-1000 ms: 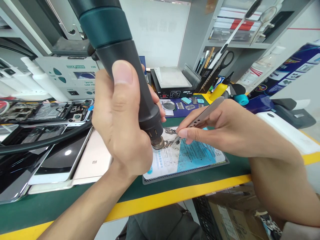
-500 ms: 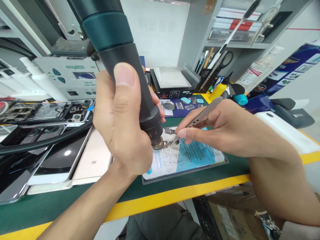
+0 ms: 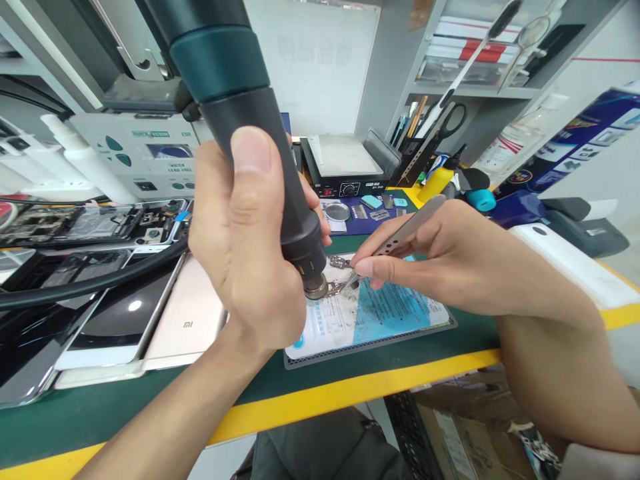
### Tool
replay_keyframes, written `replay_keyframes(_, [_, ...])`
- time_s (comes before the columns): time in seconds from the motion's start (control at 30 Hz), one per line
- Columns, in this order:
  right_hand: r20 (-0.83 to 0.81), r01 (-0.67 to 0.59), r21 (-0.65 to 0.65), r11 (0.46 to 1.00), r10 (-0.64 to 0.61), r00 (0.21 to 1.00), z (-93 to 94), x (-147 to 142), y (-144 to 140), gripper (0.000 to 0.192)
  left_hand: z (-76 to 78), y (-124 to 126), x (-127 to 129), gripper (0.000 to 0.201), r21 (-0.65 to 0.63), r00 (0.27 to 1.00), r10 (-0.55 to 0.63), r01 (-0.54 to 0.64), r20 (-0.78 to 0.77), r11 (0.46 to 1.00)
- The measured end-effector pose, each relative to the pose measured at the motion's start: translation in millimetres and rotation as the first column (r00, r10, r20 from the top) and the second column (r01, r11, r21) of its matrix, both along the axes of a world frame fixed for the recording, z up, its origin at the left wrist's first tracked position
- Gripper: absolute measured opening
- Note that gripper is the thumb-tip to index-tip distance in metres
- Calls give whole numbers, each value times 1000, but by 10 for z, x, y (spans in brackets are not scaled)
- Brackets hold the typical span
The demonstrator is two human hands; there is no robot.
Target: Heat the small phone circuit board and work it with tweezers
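Note:
My left hand (image 3: 245, 247) grips a thick black and teal hot-air gun (image 3: 235, 87), held upright with its metal nozzle (image 3: 316, 288) just above a small circuit part (image 3: 341, 285). My right hand (image 3: 440, 257) pinches metal tweezers (image 3: 400, 233), whose tip touches that part. The part lies on a blue and white work mat (image 3: 380, 320) on the green bench. A second small metal part (image 3: 341, 261) lies just behind.
Several phones and screens (image 3: 135, 313) lie at the left, under a black hose (image 3: 90, 280). Behind stand a rework station (image 3: 145, 157), a heating plate (image 3: 345, 163), a tool holder with scissors (image 3: 440, 127) and shelves. The bench's yellow edge (image 3: 350, 393) runs in front.
Almost nothing: the hot-air gun and my left hand have shifted slightly right. The tweezers stay on the part.

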State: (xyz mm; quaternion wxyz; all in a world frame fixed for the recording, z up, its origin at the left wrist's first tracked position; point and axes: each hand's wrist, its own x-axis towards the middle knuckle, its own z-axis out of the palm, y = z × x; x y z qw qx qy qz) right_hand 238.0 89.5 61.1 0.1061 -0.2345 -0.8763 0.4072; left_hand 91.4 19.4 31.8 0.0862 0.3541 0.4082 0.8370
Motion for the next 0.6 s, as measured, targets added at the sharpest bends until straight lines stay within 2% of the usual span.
replay_keyframes(0.17, [-14,7,73,997,-6,1000,4,15,-6,27,-14,-2,2,45,13,1000,6,-7,7,1000])
replay_keyframes(0.37, [20,-19,48,999,18,1000,12,13,4,26,-48,22,-42,46,38,999,-31,29,29,999])
replay_keyframes(0.6, [27,-29,39,999,28,999,3,8,14,28,-18,-15,-20,50,30,999,-29,28,26,999])
